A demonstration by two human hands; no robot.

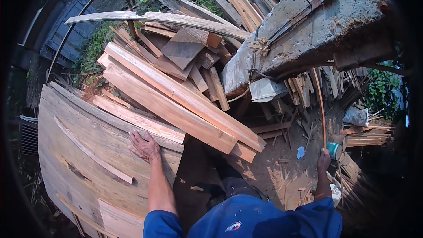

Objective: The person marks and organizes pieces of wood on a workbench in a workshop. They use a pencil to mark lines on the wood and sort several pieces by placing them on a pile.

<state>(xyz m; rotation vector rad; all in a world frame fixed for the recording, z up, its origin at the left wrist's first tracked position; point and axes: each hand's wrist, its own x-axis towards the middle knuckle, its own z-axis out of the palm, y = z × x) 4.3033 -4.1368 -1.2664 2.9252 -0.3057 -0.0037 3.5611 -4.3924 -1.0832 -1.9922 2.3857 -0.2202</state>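
My left hand [146,146] lies flat with its fingers spread on the worn wooden tabletop [154,167], close to its far right edge. Away to the right, my right hand [324,159] is closed round the lower end of a long thin wooden strip [320,110], which stands roughly upright. Through a slot in the tabletop shows a toothed saw blade [78,171]. Beside it, a narrow wooden batten [94,153] runs across the top. Just beyond my left hand, long freshly cut planks [176,114] lie side by side, their near ends sticking out past the table.
A rough concrete beam [308,26] slants in at the upper right, with a white container [267,90] below it. Offcuts [183,48] are heaped beyond the planks. A green and white can [335,150] is by my right hand. Wood scraps litter the ground [282,158].
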